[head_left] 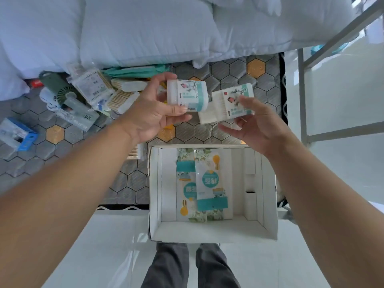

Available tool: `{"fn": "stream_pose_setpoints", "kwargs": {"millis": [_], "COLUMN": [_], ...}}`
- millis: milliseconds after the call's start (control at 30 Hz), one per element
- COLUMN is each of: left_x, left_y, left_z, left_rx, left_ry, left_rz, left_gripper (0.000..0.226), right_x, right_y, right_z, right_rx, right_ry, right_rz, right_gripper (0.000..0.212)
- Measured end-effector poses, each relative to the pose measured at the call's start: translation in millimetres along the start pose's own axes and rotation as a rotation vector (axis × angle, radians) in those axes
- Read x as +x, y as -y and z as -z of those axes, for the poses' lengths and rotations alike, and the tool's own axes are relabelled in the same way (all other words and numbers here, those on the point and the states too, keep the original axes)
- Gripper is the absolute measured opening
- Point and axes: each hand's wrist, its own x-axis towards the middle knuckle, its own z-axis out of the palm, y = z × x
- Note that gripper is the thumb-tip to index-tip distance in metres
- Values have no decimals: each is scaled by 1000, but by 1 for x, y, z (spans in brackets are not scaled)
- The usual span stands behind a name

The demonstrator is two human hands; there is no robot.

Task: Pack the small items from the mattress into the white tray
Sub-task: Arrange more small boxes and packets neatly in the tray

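Note:
My left hand grips a white box of cotton swabs with a teal label, held above the mattress. My right hand holds a second, similar swab box beside it, fingertips on its near edge. Both boxes hover just beyond the far rim of the white tray, which stands at the mattress edge. Two flat floral packets lie inside the tray. More small items lie on the mattress to the left: swab packs, a green hand fan, a grey box.
A blue box lies at the far left on the hexagon-patterned mattress. White pillows and a quilt fill the far side. A metal bed frame rises at the right. My legs stand on the white floor below.

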Motion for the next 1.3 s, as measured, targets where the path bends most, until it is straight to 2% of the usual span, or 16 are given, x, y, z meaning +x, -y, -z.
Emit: {"fn": "stream_pose_setpoints", "kwargs": {"millis": [133, 267, 400, 500, 633, 800, 900, 1033, 1300], "left_x": [-28, -41, -50, -62, -75, -89, -94, -98, -95], "left_y": [-6, 3, 19, 33, 57, 81, 95, 109, 126], "left_z": [-16, -33, -43, -49, -54, -55, -51, -49, -48], "left_rx": [-25, -31, -40, -73, -55, -26, -31, -38, -55], "left_ry": [156, 39, -100, -136, -147, -77, -145, -225, -329], "left_rz": [-39, -15, 6, 79, 165, 247, 274, 291, 332], "left_gripper": [63, 32, 40, 42, 54, 40, 39, 39, 25], "right_x": [-19, -35, -48, -57, -74, -104, -119, -117, -77], "right_y": [-3, -7, -18, -30, -46, -74, -102, -133, -128], "right_z": [1, 3, 7, 12, 23, 36, 44, 53, 52], "right_rx": [106, 76, 25, 50, 85, 172, 152, 223, 420], "right_ry": [128, 154, 58, -36, -90, -98, -195, -303, -439], "right_rz": [3, 3, 34, 60, 53, 17, -43, -143, -152], "right_gripper": [33, 33, 28, 45, 43, 46, 33, 31, 22]}}
